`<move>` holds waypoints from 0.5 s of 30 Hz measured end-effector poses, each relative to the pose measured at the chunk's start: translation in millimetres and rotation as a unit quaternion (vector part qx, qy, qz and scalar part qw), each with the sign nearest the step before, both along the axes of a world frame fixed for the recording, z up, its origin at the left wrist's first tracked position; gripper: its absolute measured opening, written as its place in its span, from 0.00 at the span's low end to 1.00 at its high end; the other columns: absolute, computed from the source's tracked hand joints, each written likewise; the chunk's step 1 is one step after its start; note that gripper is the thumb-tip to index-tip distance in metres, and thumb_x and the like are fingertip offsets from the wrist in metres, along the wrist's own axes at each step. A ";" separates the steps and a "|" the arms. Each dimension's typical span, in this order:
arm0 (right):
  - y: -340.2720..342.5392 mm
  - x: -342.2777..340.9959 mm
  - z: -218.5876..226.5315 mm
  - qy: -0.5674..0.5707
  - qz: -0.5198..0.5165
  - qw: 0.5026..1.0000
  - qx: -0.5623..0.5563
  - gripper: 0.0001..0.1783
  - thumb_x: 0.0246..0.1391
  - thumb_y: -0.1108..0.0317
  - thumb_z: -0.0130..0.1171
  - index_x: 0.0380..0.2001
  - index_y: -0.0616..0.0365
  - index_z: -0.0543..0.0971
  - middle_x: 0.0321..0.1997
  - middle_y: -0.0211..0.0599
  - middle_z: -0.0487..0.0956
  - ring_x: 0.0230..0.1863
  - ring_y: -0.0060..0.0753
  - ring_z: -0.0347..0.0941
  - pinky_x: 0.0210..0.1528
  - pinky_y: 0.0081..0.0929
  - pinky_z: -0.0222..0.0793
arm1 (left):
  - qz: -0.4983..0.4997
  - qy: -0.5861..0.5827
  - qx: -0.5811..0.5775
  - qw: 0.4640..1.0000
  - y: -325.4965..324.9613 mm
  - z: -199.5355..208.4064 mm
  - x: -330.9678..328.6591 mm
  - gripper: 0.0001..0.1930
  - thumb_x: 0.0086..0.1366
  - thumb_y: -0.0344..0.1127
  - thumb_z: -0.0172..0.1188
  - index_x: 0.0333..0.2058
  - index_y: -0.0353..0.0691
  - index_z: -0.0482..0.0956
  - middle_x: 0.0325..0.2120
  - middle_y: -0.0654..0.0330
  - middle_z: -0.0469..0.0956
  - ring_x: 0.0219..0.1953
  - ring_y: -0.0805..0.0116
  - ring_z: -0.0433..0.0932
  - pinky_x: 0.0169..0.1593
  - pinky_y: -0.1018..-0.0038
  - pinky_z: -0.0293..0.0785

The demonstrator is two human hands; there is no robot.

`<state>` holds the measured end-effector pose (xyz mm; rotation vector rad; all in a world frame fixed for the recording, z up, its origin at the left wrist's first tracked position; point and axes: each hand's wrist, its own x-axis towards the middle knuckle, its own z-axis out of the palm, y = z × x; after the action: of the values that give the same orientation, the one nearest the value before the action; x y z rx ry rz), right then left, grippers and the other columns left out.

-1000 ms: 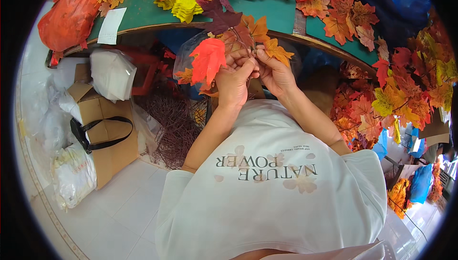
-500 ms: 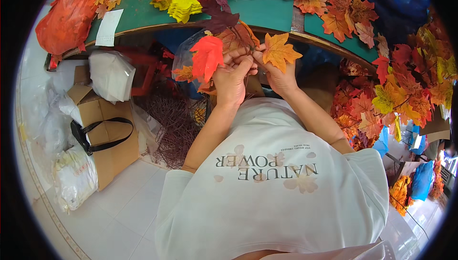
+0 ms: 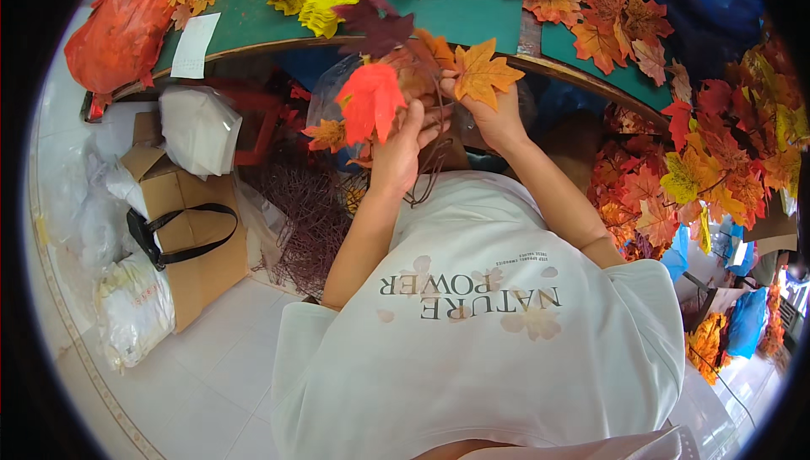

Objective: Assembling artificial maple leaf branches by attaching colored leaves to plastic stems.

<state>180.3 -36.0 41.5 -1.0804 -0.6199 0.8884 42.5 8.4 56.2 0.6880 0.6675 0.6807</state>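
Note:
My right hand (image 3: pixel 496 121) is closed at the stem of an artificial maple leaf spray, just behind an orange leaf (image 3: pixel 485 74). Opposite it, my left hand (image 3: pixel 396 152) has its thumb and fingers apart beside the thin brown stems (image 3: pixel 436 161), which hang in a loose loop between the hands. A bright red leaf (image 3: pixel 371 102) partly covers the left hand's near side. Above it is a dark purple leaf (image 3: pixel 377 26), and a smaller orange leaf (image 3: pixel 326 134) shows at its left. Leaves hide part of the fingers.
A green table (image 3: pixel 456 13) with piles of leaves (image 3: pixel 333 5) runs along the far side. Bundled leaves (image 3: pixel 675 165) hang at the right. On the left stand a cardboard box (image 3: pixel 198 249) with a black strap and a heap of brown stems (image 3: pixel 304 220).
My left hand has loosened, its fingers drawing away from the right hand. The right hand has shifted slightly up and left with the orange leaf. The stem loop now shows below.

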 end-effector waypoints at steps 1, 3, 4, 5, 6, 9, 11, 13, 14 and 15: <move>2.7 1.1 -4.1 0.017 0.003 1.000 0.002 0.15 0.48 0.75 0.62 0.41 0.64 0.72 0.38 0.35 0.76 0.36 0.25 0.75 0.37 0.23 0.75 | -0.041 0.023 0.029 0.998 1.5 -1.4 -6.6 0.14 0.66 0.34 0.51 0.47 0.34 0.67 0.41 0.55 0.73 0.42 0.66 0.76 0.45 0.71 0.75; 2.4 0.0 -5.8 0.083 0.022 0.996 -0.014 0.16 0.48 0.75 0.62 0.41 0.64 0.72 0.38 0.34 0.77 0.36 0.26 0.75 0.37 0.24 0.75 | -0.060 0.034 0.042 0.997 -0.1 -3.3 -11.3 0.13 0.66 0.33 0.51 0.47 0.33 0.67 0.40 0.56 0.73 0.41 0.65 0.77 0.45 0.70 0.76; 2.8 -1.7 -5.0 0.147 0.040 0.988 -0.031 0.16 0.48 0.75 0.62 0.41 0.63 0.73 0.37 0.34 0.77 0.37 0.26 0.76 0.37 0.26 0.76 | -0.079 0.044 0.054 0.994 -1.0 -3.7 -13.9 0.13 0.66 0.32 0.51 0.47 0.32 0.67 0.38 0.56 0.74 0.40 0.64 0.77 0.45 0.70 0.76; 3.6 -3.9 -6.2 0.151 0.040 0.987 -0.049 0.15 0.49 0.74 0.62 0.41 0.63 0.73 0.37 0.34 0.77 0.37 0.26 0.76 0.38 0.27 0.77 | -0.050 0.036 0.066 0.996 -4.4 -3.8 -14.1 0.12 0.64 0.29 0.52 0.45 0.32 0.69 0.37 0.56 0.75 0.37 0.66 0.78 0.43 0.72 0.77; 4.5 -5.0 -6.8 0.150 0.042 0.987 -0.048 0.15 0.49 0.74 0.62 0.41 0.63 0.73 0.37 0.34 0.77 0.37 0.26 0.76 0.38 0.27 0.77 | -0.049 0.037 0.067 0.996 -4.6 -5.5 -15.0 0.12 0.64 0.29 0.52 0.45 0.32 0.69 0.37 0.56 0.75 0.37 0.66 0.78 0.43 0.72 0.77; 6.0 -7.0 -7.2 0.165 0.060 0.983 -0.045 0.14 0.51 0.70 0.61 0.41 0.60 0.73 0.34 0.31 0.77 0.35 0.25 0.76 0.36 0.20 0.74 | -0.028 0.051 0.101 0.993 -4.7 -12.2 -18.4 0.11 0.63 0.28 0.54 0.44 0.31 0.70 0.36 0.55 0.76 0.36 0.68 0.78 0.41 0.73 0.77; 6.4 -6.8 -6.4 0.200 0.063 0.977 -0.042 0.13 0.51 0.71 0.60 0.40 0.59 0.73 0.34 0.31 0.76 0.34 0.25 0.76 0.35 0.19 0.73 | -0.033 0.027 0.045 0.998 -4.5 -12.4 -20.0 0.11 0.63 0.29 0.53 0.44 0.32 0.71 0.35 0.55 0.77 0.35 0.68 0.78 0.41 0.74 0.77; 6.5 -5.5 -8.6 0.211 0.066 0.975 -0.031 0.12 0.52 0.71 0.60 0.40 0.58 0.73 0.33 0.30 0.76 0.34 0.25 0.75 0.34 0.19 0.73 | -0.054 -0.009 -0.003 0.999 -1.8 -11.1 -21.7 0.11 0.64 0.30 0.53 0.44 0.32 0.71 0.35 0.55 0.77 0.35 0.68 0.78 0.41 0.74 0.77; 6.6 -4.8 -9.1 0.222 0.069 0.972 -0.021 0.12 0.52 0.71 0.60 0.40 0.58 0.73 0.33 0.30 0.76 0.34 0.25 0.75 0.34 0.18 0.73 | -0.073 -0.044 -0.052 0.995 -0.3 -10.6 -22.1 0.11 0.64 0.31 0.52 0.44 0.32 0.71 0.35 0.55 0.77 0.35 0.68 0.78 0.41 0.74 0.77; 6.6 -5.2 -8.4 0.222 0.069 0.972 -0.020 0.12 0.52 0.71 0.60 0.40 0.58 0.73 0.33 0.30 0.76 0.34 0.25 0.75 0.34 0.18 0.73 | -0.073 -0.043 -0.051 0.995 1.0 -12.2 -22.9 0.11 0.64 0.31 0.52 0.44 0.32 0.71 0.35 0.55 0.77 0.35 0.68 0.78 0.41 0.74 0.77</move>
<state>175.1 -29.4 33.1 -0.8405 -0.3051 1.2248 19.6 9.4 44.1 0.6021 0.5623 0.5348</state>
